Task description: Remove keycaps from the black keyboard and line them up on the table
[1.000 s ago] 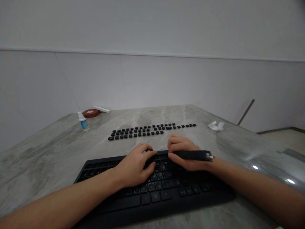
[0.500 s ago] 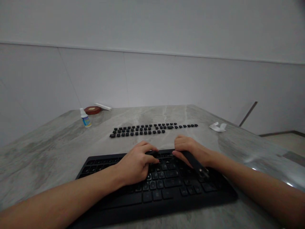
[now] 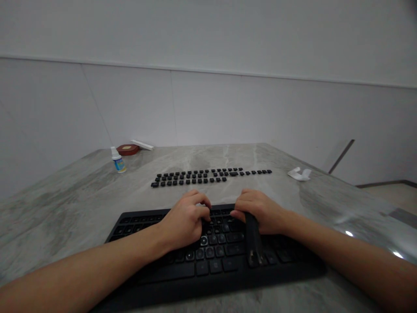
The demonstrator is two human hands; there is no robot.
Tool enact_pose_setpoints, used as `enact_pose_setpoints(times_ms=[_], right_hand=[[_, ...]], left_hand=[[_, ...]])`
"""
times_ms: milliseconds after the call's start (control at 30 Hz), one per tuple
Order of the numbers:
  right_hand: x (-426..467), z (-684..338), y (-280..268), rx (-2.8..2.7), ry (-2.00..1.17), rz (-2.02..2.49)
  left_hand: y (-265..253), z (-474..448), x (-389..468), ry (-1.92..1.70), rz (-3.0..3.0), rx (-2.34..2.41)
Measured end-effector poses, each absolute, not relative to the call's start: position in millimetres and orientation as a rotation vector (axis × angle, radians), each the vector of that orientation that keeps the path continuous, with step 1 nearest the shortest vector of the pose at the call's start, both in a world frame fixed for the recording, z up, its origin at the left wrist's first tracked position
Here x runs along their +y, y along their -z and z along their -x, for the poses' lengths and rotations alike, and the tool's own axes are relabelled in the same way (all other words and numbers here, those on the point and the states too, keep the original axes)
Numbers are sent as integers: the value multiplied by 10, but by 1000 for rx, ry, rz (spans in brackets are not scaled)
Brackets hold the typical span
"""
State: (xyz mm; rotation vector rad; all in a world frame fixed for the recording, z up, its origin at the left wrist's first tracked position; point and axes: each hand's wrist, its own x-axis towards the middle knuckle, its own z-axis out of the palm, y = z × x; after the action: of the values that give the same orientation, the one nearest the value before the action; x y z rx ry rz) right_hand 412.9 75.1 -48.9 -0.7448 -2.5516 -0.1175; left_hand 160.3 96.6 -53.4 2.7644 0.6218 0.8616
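A black keyboard lies before me, with many keycaps gone from its upper rows. My left hand rests over the middle of these rows. Its thumb and fingers are bent toward each other at the keys, and what lies between their tips is too dark to make out. To the right, my right hand is closed around a black-handled tool. The tool's near end, with small metallic prongs, points toward me over the keyboard; its far end is hidden by the fingers.
Beyond the keyboard, loose black keycaps lie in rows on the grey marbled table. A white spray bottle, a reddish-brown box and a white strip are at the back left. Crumpled white tissue lies right.
My left hand has drawn back slightly to the left. The near end of the tool in my right hand has swung left and toward me.
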Motion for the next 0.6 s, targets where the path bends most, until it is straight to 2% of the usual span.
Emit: enact_pose_setpoints(times_ms=[200, 600], right_hand=[[689, -4126, 422, -2644, 9, 809], [577, -3972, 466, -2654, 195, 569]], left_hand=[[542, -1612, 966, -833, -2749, 653], [536, -1612, 944, -731, -2788, 551]])
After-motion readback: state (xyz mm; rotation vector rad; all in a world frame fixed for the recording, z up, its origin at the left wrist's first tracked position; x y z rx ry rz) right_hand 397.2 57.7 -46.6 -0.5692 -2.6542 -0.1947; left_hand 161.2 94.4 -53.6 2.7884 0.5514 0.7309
